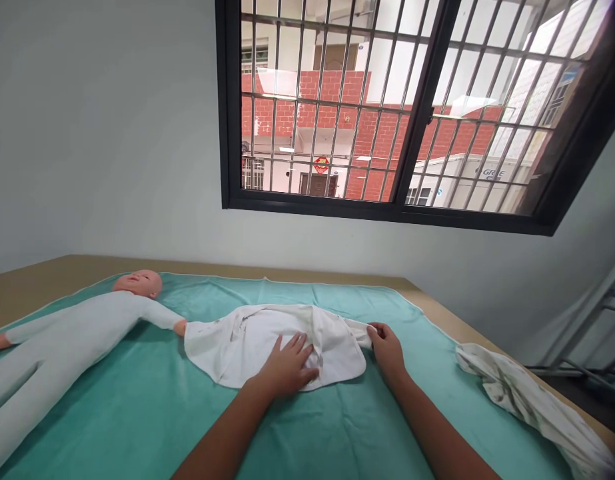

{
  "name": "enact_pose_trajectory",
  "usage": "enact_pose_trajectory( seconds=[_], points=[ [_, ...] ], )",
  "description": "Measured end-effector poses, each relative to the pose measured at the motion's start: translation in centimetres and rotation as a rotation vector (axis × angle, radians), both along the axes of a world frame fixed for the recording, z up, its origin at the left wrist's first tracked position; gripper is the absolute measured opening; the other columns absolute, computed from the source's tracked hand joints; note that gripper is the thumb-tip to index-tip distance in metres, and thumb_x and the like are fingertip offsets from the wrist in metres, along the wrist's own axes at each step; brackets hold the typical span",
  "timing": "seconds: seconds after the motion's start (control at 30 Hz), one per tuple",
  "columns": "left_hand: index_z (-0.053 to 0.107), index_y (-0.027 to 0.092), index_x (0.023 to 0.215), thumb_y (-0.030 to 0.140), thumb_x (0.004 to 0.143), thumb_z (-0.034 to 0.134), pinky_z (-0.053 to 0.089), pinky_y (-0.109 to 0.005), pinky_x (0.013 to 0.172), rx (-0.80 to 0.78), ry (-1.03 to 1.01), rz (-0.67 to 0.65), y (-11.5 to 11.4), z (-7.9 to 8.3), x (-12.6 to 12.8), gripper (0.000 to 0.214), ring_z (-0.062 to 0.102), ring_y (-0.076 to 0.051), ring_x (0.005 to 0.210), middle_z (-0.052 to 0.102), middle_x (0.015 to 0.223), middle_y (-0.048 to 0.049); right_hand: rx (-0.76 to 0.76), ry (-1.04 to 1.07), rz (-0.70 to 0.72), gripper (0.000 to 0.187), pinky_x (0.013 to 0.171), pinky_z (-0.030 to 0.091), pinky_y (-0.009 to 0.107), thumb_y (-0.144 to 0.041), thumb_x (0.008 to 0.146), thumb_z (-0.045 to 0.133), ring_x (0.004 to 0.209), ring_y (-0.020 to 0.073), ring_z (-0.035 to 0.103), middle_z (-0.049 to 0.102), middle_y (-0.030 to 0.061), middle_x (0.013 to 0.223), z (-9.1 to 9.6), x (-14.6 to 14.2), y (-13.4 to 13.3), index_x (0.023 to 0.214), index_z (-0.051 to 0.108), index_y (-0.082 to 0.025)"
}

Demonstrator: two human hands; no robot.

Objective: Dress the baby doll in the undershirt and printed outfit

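A white cloth piece (277, 327) with a rounded lower edge and raised folds lies spread out in front of me; its exact kind does not show. My left hand (290, 367) rests on its middle, fingers spread and palm down. At the cloth's right end, my right hand (386, 345) pinches a narrow strip between thumb and fingers. The cloth's left end meets the hand of a baby doll (97, 327), which lies on its back in a white long-sleeved suit.
A green sheet (337, 440) covers most of the tan tabletop (412, 288). At the right edge lies a crumpled white cloth with a faint pattern (532, 400). Behind the table stand a grey wall (112, 133) and a barred window with a black frame (317, 205). A metal frame (587, 327) is at far right.
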State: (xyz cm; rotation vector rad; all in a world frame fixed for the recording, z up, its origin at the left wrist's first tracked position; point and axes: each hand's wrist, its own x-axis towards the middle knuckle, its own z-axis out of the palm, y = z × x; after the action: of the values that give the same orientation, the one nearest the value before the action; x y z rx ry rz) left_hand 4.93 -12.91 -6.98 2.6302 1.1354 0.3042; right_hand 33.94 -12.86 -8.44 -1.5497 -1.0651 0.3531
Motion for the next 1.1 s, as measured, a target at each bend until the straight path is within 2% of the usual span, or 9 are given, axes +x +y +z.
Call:
enact_pose_trajectory(
  seconds=[0.17, 0.27, 0.4, 0.5, 0.6, 0.7, 0.83, 0.97, 1.1],
  points=[
    [0.026, 0.025, 0.148, 0.074, 0.074, 0.053, 0.011, -0.059, 0.117, -0.037, -0.054, -0.185, -1.7, 0.1, 0.9, 0.094, 0.017, -0.029, 0.146, 0.022, 0.158, -0.0130, 0.058, 0.176, -0.042, 0.035, 0.056, 0.049, 0.029, -0.047, 0.070, 0.062, 0.065, 0.0188, 0.060, 0.065, 0.0017, 0.074, -0.6, 0.6, 0.4, 0.090, 0.063, -0.018],
    [0.038, 0.028, 0.141, 0.059, 0.081, 0.056, 0.023, -0.056, 0.114, 0.066, -0.116, -0.112, -2.4, 0.3, 1.4, 0.070, 0.035, -0.028, 0.138, 0.040, 0.150, -0.0103, 0.083, 0.255, -0.021, 0.037, 0.056, 0.051, 0.029, -0.047, 0.069, 0.065, 0.067, 0.0186, 0.062, 0.066, 0.0016, 0.075, -0.6, 0.6, 0.4, 0.092, 0.062, -0.019],
    [0.062, 0.023, 0.105, 0.036, 0.089, 0.053, 0.044, -0.042, 0.093, 0.277, -0.092, -0.048, -3.1, 0.9, 1.8, 0.023, 0.057, -0.025, 0.108, 0.064, 0.117, -0.0070, 0.117, 0.345, 0.027, 0.040, 0.067, 0.055, 0.029, -0.047, 0.068, 0.068, 0.081, 0.0194, 0.065, 0.068, 0.0037, 0.092, -0.1, 1.0, 0.1, 0.098, 0.061, -0.021],
    [0.064, 0.018, 0.090, 0.027, 0.089, 0.052, 0.046, -0.038, 0.083, 0.373, -0.038, -0.077, -3.4, 1.3, 1.9, 0.014, 0.059, -0.023, 0.095, 0.066, 0.104, -0.0079, 0.148, 0.385, 0.059, 0.040, 0.072, 0.056, 0.029, -0.047, 0.066, 0.070, 0.089, 0.0197, 0.066, 0.068, 0.0040, 0.099, 0.4, 1.3, -0.2, 0.095, 0.061, -0.022],
    [0.062, 0.018, 0.083, 0.021, 0.089, 0.049, 0.044, -0.036, 0.077, 0.403, -0.076, -0.084, -3.7, 1.2, 2.0, 0.015, 0.058, -0.022, 0.089, 0.065, 0.095, -0.0075, 0.146, 0.387, 0.071, 0.039, 0.063, 0.055, 0.026, -0.045, 0.063, 0.073, 0.082, 0.0184, 0.065, 0.069, 0.0032, 0.093, 0.9, 1.2, -0.4, 0.092, 0.063, -0.021],
    [0.059, 0.019, 0.078, 0.024, 0.090, 0.048, 0.042, -0.032, 0.073, 0.319, -0.335, 0.028, -3.9, 1.2, 2.4, 0.017, 0.056, -0.019, 0.083, 0.063, 0.087, -0.0047, 0.121, 0.375, 0.099, 0.038, 0.046, 0.046, 0.023, -0.043, 0.063, 0.074, 0.057, 0.0130, 0.058, 0.066, -0.0003, 0.073, 1.2, 0.7, -0.6, 0.091, 0.064, -0.019],
    [0.054, 0.020, 0.077, 0.032, 0.091, 0.045, 0.041, -0.026, 0.066, -0.001, -0.797, 0.245, -3.8, 1.7, 2.7, 0.020, 0.052, -0.014, 0.070, 0.059, 0.075, 0.0001, 0.100, 0.383, 0.119, 0.037, 0.036, 0.038, 0.021, -0.041, 0.064, 0.074, 0.039, 0.0087, 0.047, 0.057, -0.0048, 0.057, 1.4, 0.3, -0.7, 0.092, 0.063, -0.018],
    [0.055, 0.020, 0.075, 0.038, 0.088, 0.046, 0.041, -0.025, 0.063, -0.234, -0.973, 0.278, -3.3, 2.2, 2.3, 0.024, 0.052, -0.014, 0.068, 0.057, 0.069, 0.0012, 0.113, 0.399, 0.087, 0.033, 0.054, 0.056, 0.028, -0.039, 0.063, 0.073, 0.065, 0.0189, 0.069, 0.065, 0.0028, 0.077, 1.2, 0.3, -0.6, 0.085, 0.059, -0.020],
    [0.058, 0.019, 0.074, 0.032, 0.083, 0.050, 0.044, -0.026, 0.071, -0.240, -0.919, 0.151, -3.4, 2.1, 2.2, 0.018, 0.057, -0.016, 0.079, 0.066, 0.081, -0.0018, 0.117, 0.322, 0.061, 0.031, 0.068, 0.057, 0.032, -0.042, 0.064, 0.070, 0.079, 0.0212, 0.069, 0.066, 0.0050, 0.087, 1.1, 0.3, -0.4, 0.083, 0.058, -0.020]
  ],
)
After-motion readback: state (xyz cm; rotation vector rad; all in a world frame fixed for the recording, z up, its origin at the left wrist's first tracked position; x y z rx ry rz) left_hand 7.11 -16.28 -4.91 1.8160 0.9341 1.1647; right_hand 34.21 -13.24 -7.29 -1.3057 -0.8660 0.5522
